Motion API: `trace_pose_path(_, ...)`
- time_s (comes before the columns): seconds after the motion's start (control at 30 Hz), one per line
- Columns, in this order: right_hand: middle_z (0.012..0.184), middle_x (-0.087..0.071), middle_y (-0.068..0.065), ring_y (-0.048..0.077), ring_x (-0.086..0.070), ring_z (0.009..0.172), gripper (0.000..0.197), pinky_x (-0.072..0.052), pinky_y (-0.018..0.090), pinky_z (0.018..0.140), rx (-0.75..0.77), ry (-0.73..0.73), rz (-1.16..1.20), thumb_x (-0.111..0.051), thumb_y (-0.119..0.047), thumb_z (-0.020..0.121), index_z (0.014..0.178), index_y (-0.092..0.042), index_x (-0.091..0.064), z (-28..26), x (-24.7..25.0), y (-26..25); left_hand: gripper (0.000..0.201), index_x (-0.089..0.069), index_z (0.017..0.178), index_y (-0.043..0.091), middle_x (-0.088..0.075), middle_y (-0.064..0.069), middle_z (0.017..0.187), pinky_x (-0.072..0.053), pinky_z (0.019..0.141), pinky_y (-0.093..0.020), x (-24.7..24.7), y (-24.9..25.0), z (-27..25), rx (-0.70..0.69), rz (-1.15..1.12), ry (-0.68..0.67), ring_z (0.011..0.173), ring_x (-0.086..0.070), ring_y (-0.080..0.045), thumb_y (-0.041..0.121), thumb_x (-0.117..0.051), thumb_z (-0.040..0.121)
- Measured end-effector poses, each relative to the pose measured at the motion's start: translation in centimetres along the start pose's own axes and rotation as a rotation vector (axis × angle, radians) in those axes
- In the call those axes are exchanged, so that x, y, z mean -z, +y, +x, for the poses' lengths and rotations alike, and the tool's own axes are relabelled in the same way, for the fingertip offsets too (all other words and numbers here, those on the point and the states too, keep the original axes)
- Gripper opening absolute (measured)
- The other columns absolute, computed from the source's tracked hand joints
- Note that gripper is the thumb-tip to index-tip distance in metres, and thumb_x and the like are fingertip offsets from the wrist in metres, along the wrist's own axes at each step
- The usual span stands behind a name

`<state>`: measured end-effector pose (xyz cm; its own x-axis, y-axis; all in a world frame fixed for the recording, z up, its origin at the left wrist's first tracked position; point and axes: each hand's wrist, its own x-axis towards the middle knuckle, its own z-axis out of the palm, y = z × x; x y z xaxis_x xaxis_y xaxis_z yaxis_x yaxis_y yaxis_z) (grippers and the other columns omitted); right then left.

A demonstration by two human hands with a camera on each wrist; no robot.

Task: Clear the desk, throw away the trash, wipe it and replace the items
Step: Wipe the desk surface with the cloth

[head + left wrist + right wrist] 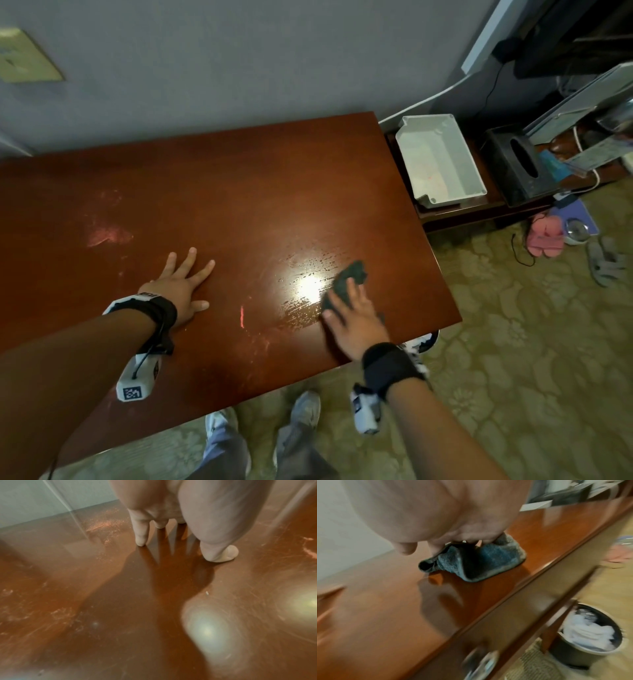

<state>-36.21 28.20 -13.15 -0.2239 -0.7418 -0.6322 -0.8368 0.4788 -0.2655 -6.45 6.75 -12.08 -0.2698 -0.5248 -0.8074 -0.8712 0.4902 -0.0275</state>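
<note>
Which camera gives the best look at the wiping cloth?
Right wrist: the cloth is close, its blue-grey pile clear under the right hand. Head view shows it dark, partly covered. Left wrist misses it.

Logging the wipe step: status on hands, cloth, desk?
Left hand flat on desk, fingers spread. Right hand presses cloth near desk's right end. Pale smears by left hand; nothing blocking the cloth.

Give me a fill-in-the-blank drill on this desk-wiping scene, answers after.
The right hand presses a dark ____ onto the desk.
The left hand lies ____ on the desk, fingers spread.
The waste bin on the floor holds crumpled trash, ____ in colour.
Missing: cloth; flat; white.
</note>
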Motion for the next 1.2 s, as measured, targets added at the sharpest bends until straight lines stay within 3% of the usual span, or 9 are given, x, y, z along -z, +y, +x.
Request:
trace_pose_path(0.2, 0.162, 0.021, -0.006, 0.02, 0.014, 0.15, 0.063, -0.003, 0.046, 0.122, -0.357, 0.099, 0.293, -0.025, -0.066, 0.096, 0.154, -0.041, -0.019, 0.4, 4.0, 12.8, 0.084, 0.019, 0.146, 0.053, 0.039, 0.011, 0.153, -0.03, 0.113, -0.057, -0.1, 0.0, 0.2, 0.001, 0.015, 0.006, 0.147, 0.023, -0.027, 0.053, -0.049, 0.095)
trace_pose_path(0.37, 0.161, 0.023, -0.007, 0.019, 0.017, 0.149, 0.067, -0.007, 0.05, 0.122, -0.417, 0.16, 0.44, -0.032, -0.066, 0.096, 0.155, -0.037, -0.017, 0.2, 3.1, 12.0, 0.084, 0.019, 0.146, 0.053, 0.038, 0.011, 0.153, -0.033, 0.111, -0.058, -0.1, -0.1, 0.3, -0.003, 0.021, 0.015, 0.147, 0.022, -0.027, 0.053, -0.048, 0.095)
trace_pose_path(0.47, 0.161, 0.024, -0.005, 0.021, 0.018, 0.149, 0.065, -0.007, 0.047, 0.122, -0.321, 0.128, 0.379, -0.031, -0.063, 0.098, 0.155, -0.037, -0.017, -1.1, 1.4, 8.2, 0.084, 0.019, 0.146, 0.053, 0.038, 0.01, 0.154, -0.034, 0.111, -0.058, -0.2, -0.2, 0.2, 0.003, 0.032, 0.02, 0.147, 0.022, -0.028, 0.054, -0.048, 0.095)
trace_pose_path(0.63, 0.158, 0.03, 0.0, 0.027, 0.024, 0.146, 0.055, -0.002, 0.047, 0.123, 0.051, -0.044, 0.059, -0.021, -0.051, 0.103, 0.155, -0.038, -0.011, -4.4, -3.6, -0.7, 0.084, 0.019, 0.147, 0.051, 0.037, 0.008, 0.154, -0.035, 0.111, -0.057, -0.2, -0.1, 0.0, -0.005, 0.034, 0.026, 0.147, 0.021, -0.029, 0.054, -0.048, 0.095)
trace_pose_path(0.73, 0.163, 0.017, 0.0, 0.028, 0.018, 0.149, 0.051, -0.002, 0.045, 0.123, 0.243, -0.055, -0.061, -0.03, -0.035, 0.104, 0.154, -0.034, -0.022, -5.4, -6.4, -5.0, 0.084, 0.018, 0.147, 0.051, 0.038, 0.008, 0.154, -0.034, 0.111, -0.057, -0.1, -0.2, 0.0, -0.008, 0.032, 0.026, 0.147, 0.022, -0.029, 0.054, -0.047, 0.095)
trace_pose_path(0.87, 0.165, -0.004, -0.004, 0.026, 0.001, 0.15, 0.055, -0.017, 0.048, 0.12, 0.264, 0.023, -0.171, -0.049, -0.015, 0.096, 0.146, -0.036, -0.041, -4.6, -6.7, -5.4, 0.084, 0.019, 0.147, 0.052, 0.038, 0.009, 0.154, -0.033, 0.111, -0.059, -0.2, -0.3, 0.0, -0.02, 0.033, 0.03, 0.147, 0.021, -0.029, 0.055, -0.048, 0.095)
trace_pose_path(0.97, 0.164, -0.01, -0.008, 0.025, -0.01, 0.148, 0.056, -0.027, 0.045, 0.118, 0.188, 0.107, -0.148, -0.051, -0.012, 0.095, 0.142, -0.042, -0.046, -3.8, -5.6, -2.8, 0.085, 0.017, 0.147, 0.051, 0.037, 0.008, 0.154, -0.031, 0.112, -0.059, -0.3, -0.2, 0.1, -0.031, 0.027, 0.031, 0.147, 0.021, -0.03, 0.054, -0.049, 0.094)
trace_pose_path(1.07, 0.163, -0.014, -0.008, 0.024, -0.016, 0.146, 0.066, -0.031, 0.041, 0.117, 0.002, 0.23, -0.079, -0.058, -0.007, 0.088, 0.14, -0.044, -0.046, -2.2, -3.2, 2.2, 0.086, 0.017, 0.147, 0.051, 0.037, 0.008, 0.155, -0.031, 0.112, -0.058, -0.5, -0.3, 0.5, -0.034, 0.03, 0.047, 0.148, 0.02, -0.03, 0.055, -0.049, 0.094)
trace_pose_path(1.2, 0.161, -0.023, 0.0, 0.027, -0.025, 0.144, 0.07, -0.03, 0.036, 0.117, -0.245, 0.369, 0.038, -0.056, 0.007, 0.081, 0.138, -0.034, -0.054, -0.5, 0.7, 10.7, 0.085, 0.018, 0.147, 0.052, 0.038, 0.009, 0.154, -0.032, 0.113, -0.057, -0.7, -0.3, 0.9, -0.02, 0.045, 0.043, 0.147, 0.021, -0.028, 0.056, -0.048, 0.094)
